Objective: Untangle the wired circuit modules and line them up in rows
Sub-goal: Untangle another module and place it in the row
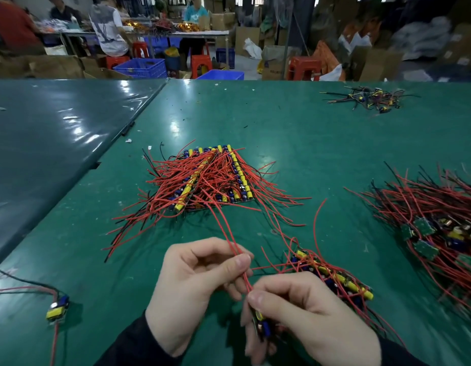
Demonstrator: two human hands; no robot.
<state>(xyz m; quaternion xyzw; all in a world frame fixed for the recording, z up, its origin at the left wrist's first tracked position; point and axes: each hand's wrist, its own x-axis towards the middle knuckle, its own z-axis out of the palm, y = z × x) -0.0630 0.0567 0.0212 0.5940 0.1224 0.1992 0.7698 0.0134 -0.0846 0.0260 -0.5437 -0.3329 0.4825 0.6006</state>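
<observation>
My right hand (pixel 305 315) grips a small circuit module (pixel 263 326) with a blue and a yellow part, low in the middle of the view. Its red wires (pixel 230 241) run up and away, and my left hand (pixel 194 281) pinches them between thumb and fingers just above the right hand. A short row of lined-up modules (pixel 334 276) lies right of my hands. A bigger block of modules in rows (pixel 216 178), covered by red and black wires, sits farther out on the green table (pixel 308 154).
A tangled heap of modules and wires (pixel 440 228) lies at the right edge. One single module (pixel 57 309) lies near left. A small pile of wire scraps (pixel 371 97) sits far right. People sit at a table beyond, among crates and stools.
</observation>
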